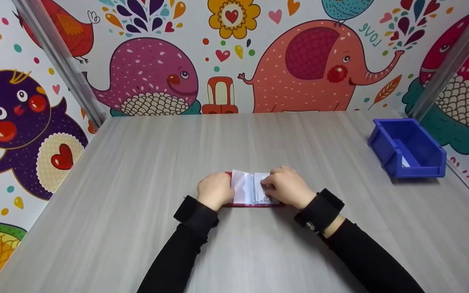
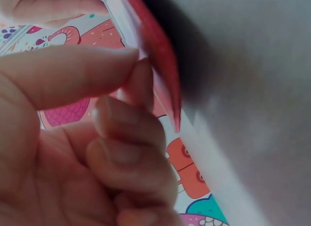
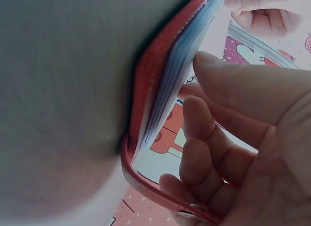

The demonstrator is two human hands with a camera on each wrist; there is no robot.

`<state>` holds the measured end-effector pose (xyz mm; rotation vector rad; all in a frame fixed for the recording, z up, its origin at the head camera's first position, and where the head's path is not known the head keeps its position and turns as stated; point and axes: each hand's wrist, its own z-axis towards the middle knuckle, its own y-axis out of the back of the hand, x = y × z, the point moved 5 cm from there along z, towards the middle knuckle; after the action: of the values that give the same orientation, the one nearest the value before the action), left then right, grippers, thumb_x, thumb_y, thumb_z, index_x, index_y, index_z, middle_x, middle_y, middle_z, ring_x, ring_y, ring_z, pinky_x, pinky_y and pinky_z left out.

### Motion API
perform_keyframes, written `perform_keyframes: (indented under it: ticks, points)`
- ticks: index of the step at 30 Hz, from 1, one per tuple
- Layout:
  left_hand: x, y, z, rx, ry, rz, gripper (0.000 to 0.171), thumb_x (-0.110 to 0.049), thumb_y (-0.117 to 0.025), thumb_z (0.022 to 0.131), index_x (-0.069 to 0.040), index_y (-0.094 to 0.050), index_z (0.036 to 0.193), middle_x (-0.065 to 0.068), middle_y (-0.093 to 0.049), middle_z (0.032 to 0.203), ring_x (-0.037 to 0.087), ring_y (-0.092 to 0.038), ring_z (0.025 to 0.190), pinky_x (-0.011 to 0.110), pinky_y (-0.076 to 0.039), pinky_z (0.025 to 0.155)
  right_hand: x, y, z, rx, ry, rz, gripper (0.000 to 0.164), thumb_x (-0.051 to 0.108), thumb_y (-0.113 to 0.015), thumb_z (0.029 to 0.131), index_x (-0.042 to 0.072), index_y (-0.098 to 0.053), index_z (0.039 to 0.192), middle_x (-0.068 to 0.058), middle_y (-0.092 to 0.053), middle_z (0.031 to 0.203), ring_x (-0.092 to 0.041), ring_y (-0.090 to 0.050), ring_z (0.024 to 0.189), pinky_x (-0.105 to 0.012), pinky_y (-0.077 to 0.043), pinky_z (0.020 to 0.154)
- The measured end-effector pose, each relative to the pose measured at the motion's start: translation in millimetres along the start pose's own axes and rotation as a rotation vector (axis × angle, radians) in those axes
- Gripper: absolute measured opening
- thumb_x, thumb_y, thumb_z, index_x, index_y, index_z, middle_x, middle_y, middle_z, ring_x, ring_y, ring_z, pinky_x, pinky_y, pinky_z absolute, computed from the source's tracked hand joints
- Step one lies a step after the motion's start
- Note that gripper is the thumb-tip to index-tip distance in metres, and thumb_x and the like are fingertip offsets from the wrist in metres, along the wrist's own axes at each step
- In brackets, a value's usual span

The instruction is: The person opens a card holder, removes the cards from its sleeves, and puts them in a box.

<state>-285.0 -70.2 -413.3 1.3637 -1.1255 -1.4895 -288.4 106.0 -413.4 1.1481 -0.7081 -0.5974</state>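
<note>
A red card holder (image 1: 253, 205) with clear plastic sleeves lies open on the table between both hands. My left hand (image 1: 215, 189) pinches its left side between thumb and index finger; the other fingers are curled, as the left wrist view shows. On the right-hand sleeve (image 1: 260, 189), which holds a white printed card, my right hand (image 1: 290, 186) has its thumb and index fingertips together at the page. A stack of sleeve edges (image 3: 167, 87) shows inside the red cover in the right wrist view. A red strap (image 3: 150, 191) with a metal snap hangs from the cover by the right fingers.
A blue plastic bin (image 1: 407, 148) stands at the right back of the table (image 1: 149, 162), with something white inside. Walls with cartoon animals (image 1: 303, 69) close off the back and sides. Black bands (image 1: 320, 211) sit around both wrists.
</note>
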Motion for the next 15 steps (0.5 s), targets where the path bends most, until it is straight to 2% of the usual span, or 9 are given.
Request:
perform_keyframes:
  ticks: [7, 15]
  points:
    - [1.6, -1.4, 0.9, 0.009, 0.018, 0.009, 0.009, -0.011, -0.067, 0.079, -0.008, -0.063, 0.071, 0.008, -0.066, 0.08, 0.025, -0.063, 0.073, 0.045, -0.052, 0.061, -0.4, -0.4, 0.6, 0.0, 0.0, 0.002, 0.015, 0.008, -0.079, 0.079, 0.011, -0.077, 0.093, -0.002, -0.06, 0.076, -0.022, -0.05, 0.071, -0.038, -0.042, 0.065]
    - [2.8, -2.0, 2.0, 0.03, 0.054, 0.016, 0.008, -0.014, -0.07, 0.08, -0.007, -0.068, 0.083, 0.008, -0.069, 0.087, 0.025, -0.064, 0.077, 0.046, -0.053, 0.064, 1.0, 0.6, -0.6, -0.028, 0.038, -0.001, 0.013, 0.006, -0.079, 0.077, 0.012, -0.072, 0.085, 0.0, -0.055, 0.072, -0.023, -0.049, 0.07, -0.038, -0.041, 0.063]
